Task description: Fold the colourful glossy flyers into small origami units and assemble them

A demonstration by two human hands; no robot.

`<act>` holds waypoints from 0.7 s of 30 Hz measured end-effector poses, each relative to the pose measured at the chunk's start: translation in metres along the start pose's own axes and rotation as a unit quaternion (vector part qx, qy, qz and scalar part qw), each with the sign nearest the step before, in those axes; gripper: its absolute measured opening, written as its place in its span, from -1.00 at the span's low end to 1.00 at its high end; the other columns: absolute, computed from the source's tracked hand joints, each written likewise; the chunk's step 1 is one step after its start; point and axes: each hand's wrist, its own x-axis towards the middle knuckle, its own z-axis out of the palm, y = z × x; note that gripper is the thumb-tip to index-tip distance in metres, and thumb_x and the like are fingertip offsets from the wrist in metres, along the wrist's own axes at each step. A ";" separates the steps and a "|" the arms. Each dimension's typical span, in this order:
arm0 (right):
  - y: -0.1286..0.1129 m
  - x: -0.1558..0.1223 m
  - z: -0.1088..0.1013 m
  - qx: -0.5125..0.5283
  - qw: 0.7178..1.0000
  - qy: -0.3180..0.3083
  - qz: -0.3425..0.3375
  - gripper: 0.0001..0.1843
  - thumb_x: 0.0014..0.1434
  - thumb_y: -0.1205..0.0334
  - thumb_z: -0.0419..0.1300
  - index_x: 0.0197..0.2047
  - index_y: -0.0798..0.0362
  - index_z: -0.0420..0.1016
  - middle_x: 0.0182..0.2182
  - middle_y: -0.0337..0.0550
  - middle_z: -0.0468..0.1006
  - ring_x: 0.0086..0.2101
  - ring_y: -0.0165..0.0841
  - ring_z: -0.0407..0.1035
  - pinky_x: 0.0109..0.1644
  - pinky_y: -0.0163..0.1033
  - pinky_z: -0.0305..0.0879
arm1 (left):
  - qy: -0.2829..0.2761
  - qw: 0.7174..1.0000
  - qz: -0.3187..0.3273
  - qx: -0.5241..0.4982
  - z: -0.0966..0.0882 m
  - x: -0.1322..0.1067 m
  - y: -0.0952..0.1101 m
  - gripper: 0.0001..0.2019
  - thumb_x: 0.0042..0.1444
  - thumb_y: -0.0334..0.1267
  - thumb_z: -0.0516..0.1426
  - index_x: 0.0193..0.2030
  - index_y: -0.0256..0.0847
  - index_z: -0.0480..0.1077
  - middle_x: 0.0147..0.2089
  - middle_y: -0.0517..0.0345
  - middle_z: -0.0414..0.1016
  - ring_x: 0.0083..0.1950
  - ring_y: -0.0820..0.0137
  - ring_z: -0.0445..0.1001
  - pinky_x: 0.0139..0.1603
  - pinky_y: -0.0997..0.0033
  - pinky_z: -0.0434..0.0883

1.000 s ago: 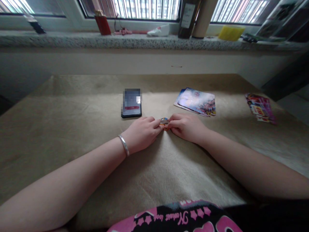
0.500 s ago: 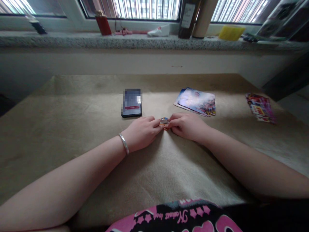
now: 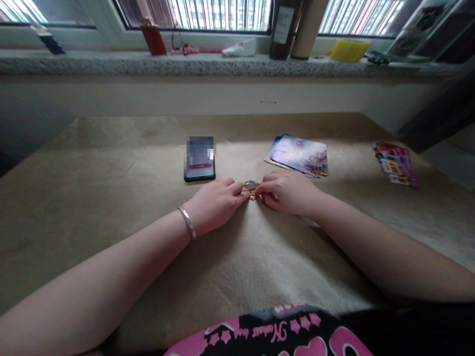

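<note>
Between my two hands, low over the table, is a small folded piece of printed paper or card [image 3: 250, 186], orange and blue with a pale grey strip. My left hand [image 3: 217, 203], with a silver bangle on its wrist, pinches its left end. From the right, the bent fingers of my right hand [image 3: 287, 193] close on the other end. My fingers cover most of the piece, so its full shape is hidden. A phone [image 3: 200, 159] lies just beyond my left hand. Past my right hand rests a small stack of large glossy printed cards [image 3: 301, 152].
A fanned pile of red and purple printed cards [image 3: 396, 164] lies at the table's [image 3: 129, 207] right side. On the stone windowsill [image 3: 208, 68] behind stand a red container [image 3: 153, 39], a dark box [image 3: 284, 32] and a yellow block [image 3: 349, 51].
The whole view has shifted slightly, so things sit a little further left. Both hands keep their hold on the small piece, with only slight finger movement.
</note>
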 end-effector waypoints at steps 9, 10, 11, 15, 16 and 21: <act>-0.007 0.001 -0.008 -0.050 0.998 -0.035 0.006 -0.73 0.12 0.30 0.06 -0.26 -0.05 0.60 -0.31 -0.17 0.56 -0.38 -0.38 0.35 -0.44 -0.28 -0.06 | -0.031 0.999 -0.018 -0.009 -0.006 0.000 0.004 -0.67 0.13 -0.38 0.05 0.04 -0.26 0.38 -0.06 -0.01 0.44 -0.13 0.30 0.38 -0.17 0.35 0.38; -0.007 0.000 -0.008 -0.049 0.998 -0.037 0.007 -0.72 0.11 0.31 0.07 -0.25 -0.07 0.60 -0.30 -0.19 0.56 -0.38 -0.38 0.36 -0.44 -0.28 -0.05 | -0.042 0.999 -0.017 -0.014 -0.008 -0.001 0.003 -0.67 0.13 -0.38 0.06 0.05 -0.25 0.38 -0.06 0.00 0.44 -0.13 0.31 0.39 -0.15 0.36 0.38; -0.006 0.000 -0.009 -0.051 0.998 -0.039 0.007 -0.71 0.11 0.31 0.07 -0.24 -0.08 0.60 -0.30 -0.19 0.57 -0.38 -0.38 0.37 -0.44 -0.28 -0.04 | -0.054 0.998 -0.017 -0.019 -0.010 -0.001 0.001 -0.67 0.13 -0.38 0.06 0.04 -0.23 0.39 -0.06 0.02 0.45 -0.12 0.32 0.39 -0.14 0.36 0.38; -0.005 0.000 -0.012 -0.058 0.997 -0.049 0.019 -0.71 0.11 0.29 0.06 -0.24 -0.07 0.61 -0.30 -0.19 0.58 -0.38 -0.37 0.39 -0.44 -0.28 -0.01 | -0.079 0.997 -0.017 -0.019 -0.015 -0.004 -0.004 -0.71 0.15 -0.39 0.04 -0.01 -0.20 0.43 -0.09 0.04 0.46 -0.13 0.33 0.41 -0.13 0.35 0.39; -0.005 -0.001 -0.012 -0.056 0.997 -0.052 0.024 -0.71 0.11 0.29 0.06 -0.26 -0.07 0.61 -0.29 -0.19 0.58 -0.37 -0.36 0.39 -0.43 -0.29 0.01 | -0.080 0.997 -0.013 -0.016 -0.015 -0.004 -0.004 -0.72 0.16 -0.39 0.04 -0.01 -0.21 0.43 -0.09 0.04 0.46 -0.13 0.33 0.41 -0.14 0.35 0.39; -0.001 -0.001 -0.013 -0.033 0.998 -0.058 0.020 -0.71 0.08 0.30 0.06 -0.27 -0.07 0.62 -0.30 -0.19 0.58 -0.32 -0.32 0.41 -0.32 -0.27 0.16 | -0.078 0.997 -0.012 0.006 -0.015 0.001 0.003 -0.78 0.20 -0.41 0.00 -0.14 -0.29 0.46 -0.19 0.03 0.46 -0.20 0.32 0.41 -0.23 0.34 0.37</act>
